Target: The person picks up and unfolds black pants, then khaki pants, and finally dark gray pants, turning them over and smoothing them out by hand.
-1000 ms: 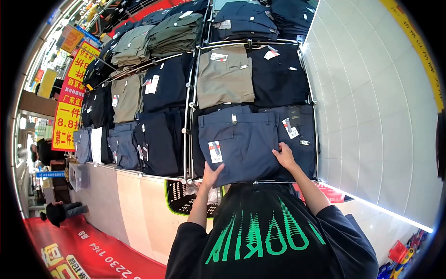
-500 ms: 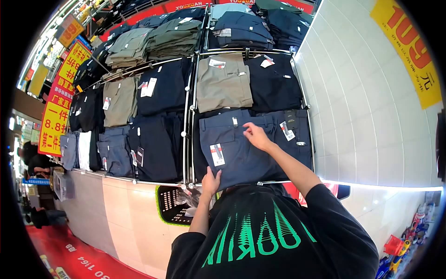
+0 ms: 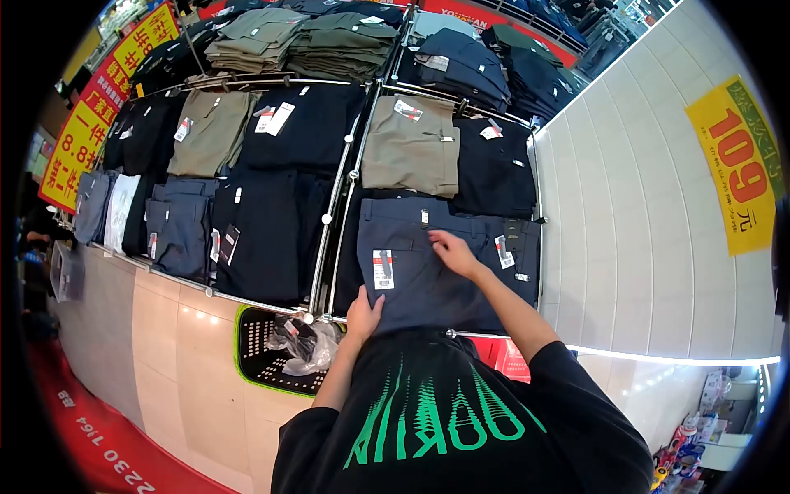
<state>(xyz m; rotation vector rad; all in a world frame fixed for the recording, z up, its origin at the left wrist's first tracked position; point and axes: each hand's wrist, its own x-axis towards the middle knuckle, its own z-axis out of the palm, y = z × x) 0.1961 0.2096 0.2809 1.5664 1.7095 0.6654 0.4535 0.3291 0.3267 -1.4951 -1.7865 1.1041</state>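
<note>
Folded dark grey-blue trousers lie on the front of the rack, waistband away from me, with a white and red paper tag on them. My left hand holds their near left edge, thumb on top and the other fingers partly hidden. Over the back pocket, below a small white label at the waistband, my right hand rests with bent fingers slightly apart. Another dark folded pair with a tag lies just right of it.
Beige trousers and black trousers lie behind, with more stacks on the left rack. Metal rails divide the racks. A black basket with plastic bags stands below left. A tiled wall rises at right, bearing a yellow price sign.
The view has turned and shifted, bringing more of the basket into sight. My right hand has moved slightly down from the waistband label. My left hand stays at the trousers' edge.
</note>
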